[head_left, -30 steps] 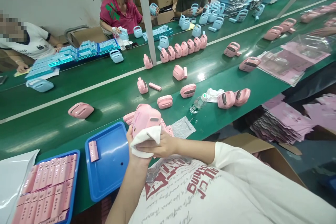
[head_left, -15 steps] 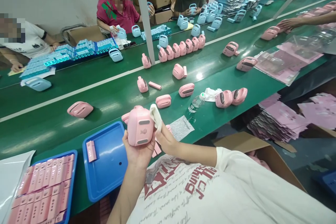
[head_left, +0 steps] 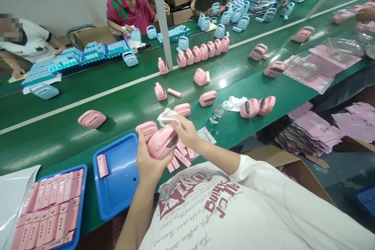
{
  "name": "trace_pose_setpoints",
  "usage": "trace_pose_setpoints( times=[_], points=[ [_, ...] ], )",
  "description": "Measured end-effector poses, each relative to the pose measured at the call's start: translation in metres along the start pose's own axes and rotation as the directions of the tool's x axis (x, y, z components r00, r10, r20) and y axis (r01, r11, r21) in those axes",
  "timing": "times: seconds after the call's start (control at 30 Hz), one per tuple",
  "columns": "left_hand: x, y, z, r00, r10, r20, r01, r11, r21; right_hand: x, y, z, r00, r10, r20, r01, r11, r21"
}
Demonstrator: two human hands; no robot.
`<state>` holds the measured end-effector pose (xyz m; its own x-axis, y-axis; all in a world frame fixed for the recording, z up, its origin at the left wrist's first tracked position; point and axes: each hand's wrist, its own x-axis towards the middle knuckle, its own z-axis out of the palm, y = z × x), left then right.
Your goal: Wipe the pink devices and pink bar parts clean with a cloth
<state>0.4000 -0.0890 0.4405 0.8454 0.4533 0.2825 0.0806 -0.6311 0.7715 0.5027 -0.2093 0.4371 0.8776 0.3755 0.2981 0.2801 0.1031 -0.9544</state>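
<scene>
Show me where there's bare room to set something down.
The blue tray, right of its lone pink bar; and the green belt right of the leftmost pink device, between the white stripe and that tray. Crowded: around the left hand and right hand, among loose bars and other devices.

The held device is pink with a dark panel; the cloth is white. 2 trays are blue, the strips pink with dark dots. A white line stripes the green table. The wearer's shirt is off-white with dark red lettering; a co-worker's shirt is magenta, patterned green.
</scene>
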Motion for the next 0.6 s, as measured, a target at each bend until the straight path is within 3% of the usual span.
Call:
trace_pose_setpoints(
  times=[0.03,0.1,0.17,0.2,0.23,0.37,0.43,0.5,0.6],
  points=[
    [-0.001,-0.001,0.002,1.000,0.023,0.000,-0.023,0.999,0.027,-0.003,-0.002,0.001,0.984,-0.146,0.100,0.157,0.982,-0.104],
    [-0.003,-0.005,0.005,0.995,0.097,-0.024,-0.094,0.990,0.103,-0.006,-0.002,0.002,0.868,-0.338,0.363,0.428,0.880,-0.206],
    [-0.003,-0.008,0.005,0.972,0.233,-0.045,-0.222,0.960,0.168,-0.004,0.001,-0.002,0.732,-0.409,0.545,0.585,0.788,-0.194],
    [-0.002,-0.009,0.005,0.949,0.312,-0.051,-0.297,0.935,0.193,-0.001,0.003,-0.005,0.702,-0.430,0.568,0.615,0.768,-0.178],
    [-0.002,-0.009,0.004,0.919,0.390,-0.057,-0.371,0.904,0.214,0.002,0.006,-0.009,0.706,-0.448,0.549,0.617,0.769,-0.167],
    [-0.001,-0.012,0.002,0.764,0.639,-0.091,-0.586,0.746,0.317,0.013,0.015,-0.023,0.813,-0.489,0.315,0.551,0.822,-0.146],
    [-0.003,-0.015,0.004,0.687,0.722,-0.086,-0.653,0.665,0.364,0.010,0.019,-0.024,0.818,-0.500,0.283,0.555,0.816,-0.162],
    [-0.007,-0.019,0.007,0.633,0.770,-0.072,-0.691,0.605,0.395,0.003,0.020,-0.022,0.805,-0.491,0.332,0.570,0.796,-0.206],
    [-0.011,-0.024,0.011,0.591,0.802,-0.081,-0.721,0.571,0.393,-0.011,0.015,-0.021,0.749,-0.439,0.496,0.605,0.759,-0.241]
  ],
)
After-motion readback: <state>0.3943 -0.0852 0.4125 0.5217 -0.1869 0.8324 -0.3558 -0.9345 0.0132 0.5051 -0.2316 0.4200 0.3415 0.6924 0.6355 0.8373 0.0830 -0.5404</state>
